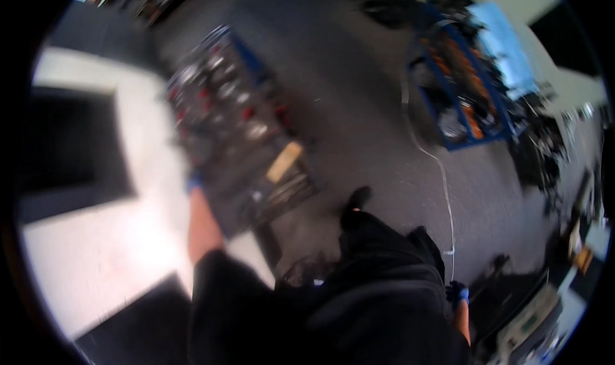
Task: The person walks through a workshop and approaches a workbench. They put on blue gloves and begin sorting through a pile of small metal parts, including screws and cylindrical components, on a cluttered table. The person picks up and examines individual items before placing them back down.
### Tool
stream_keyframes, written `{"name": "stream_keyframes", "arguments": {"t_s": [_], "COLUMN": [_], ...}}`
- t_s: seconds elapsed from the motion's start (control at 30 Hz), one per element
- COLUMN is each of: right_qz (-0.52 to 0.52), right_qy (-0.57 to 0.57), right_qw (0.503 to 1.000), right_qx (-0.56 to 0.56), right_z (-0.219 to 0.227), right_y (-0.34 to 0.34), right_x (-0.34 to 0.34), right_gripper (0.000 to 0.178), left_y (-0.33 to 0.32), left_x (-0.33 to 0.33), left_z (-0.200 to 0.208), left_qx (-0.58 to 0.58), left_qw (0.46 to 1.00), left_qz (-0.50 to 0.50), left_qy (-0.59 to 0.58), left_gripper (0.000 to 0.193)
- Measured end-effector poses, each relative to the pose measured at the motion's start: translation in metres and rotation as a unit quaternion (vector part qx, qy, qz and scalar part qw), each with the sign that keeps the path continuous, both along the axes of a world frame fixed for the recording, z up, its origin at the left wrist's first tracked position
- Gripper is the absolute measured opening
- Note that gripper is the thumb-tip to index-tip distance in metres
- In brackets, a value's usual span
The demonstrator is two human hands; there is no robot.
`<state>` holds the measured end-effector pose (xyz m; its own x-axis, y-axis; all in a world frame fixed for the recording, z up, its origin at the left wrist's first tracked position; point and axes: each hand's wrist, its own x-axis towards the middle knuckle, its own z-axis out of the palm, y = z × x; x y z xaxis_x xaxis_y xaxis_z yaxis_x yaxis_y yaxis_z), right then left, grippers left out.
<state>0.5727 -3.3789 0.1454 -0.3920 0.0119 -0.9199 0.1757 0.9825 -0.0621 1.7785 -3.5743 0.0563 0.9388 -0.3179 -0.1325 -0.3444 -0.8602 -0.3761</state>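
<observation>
My left hand, in a blue glove, reaches out at the left beside a work table strewn with metal and red parts. Motion blur smears its fingers, so whether it grips anything does not show. Low on the right hangs my right hand, in a dark glove with blue on it. A pale hose or cable runs down to this hand in the picture; I cannot tell whether the fingers hold it or it passes behind. A light wooden block lies at the table's near right corner.
A blue-framed cart with orange and metal items stands at the far right, near a light-blue sheet. White panels with dark openings border the left. The pale hose crosses the grey floor. Cluttered equipment lines the lower right.
</observation>
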Motion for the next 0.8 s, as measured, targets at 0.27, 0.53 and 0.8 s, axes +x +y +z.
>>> {"name": "stream_keyframes", "arguments": {"t_s": [0.27, 0.53, 0.8], "right_qz": [0.067, 0.006, -0.085], "right_qy": [0.083, 0.026, -0.054], "right_qw": [0.993, 0.999, 0.995], "right_qx": [-0.042, -0.034, -0.024], "right_z": [0.009, -0.05, -0.1], "right_y": [-0.005, 0.04, 0.103], "right_x": [0.034, 0.009, -0.1], "right_gripper": [0.028, 0.029, 0.032], "left_y": [-0.062, -0.068, -0.081], "left_x": [-0.098, -0.202, -0.335], "left_z": [0.068, 0.11, 0.152], "left_qx": [-0.07, -0.089, -0.104], "left_qw": [0.994, 0.991, 0.987], "left_qz": [-0.085, -0.091, -0.119], "left_qy": [-0.008, -0.04, -0.024], "left_gripper": [0.035, 0.039, 0.043]}}
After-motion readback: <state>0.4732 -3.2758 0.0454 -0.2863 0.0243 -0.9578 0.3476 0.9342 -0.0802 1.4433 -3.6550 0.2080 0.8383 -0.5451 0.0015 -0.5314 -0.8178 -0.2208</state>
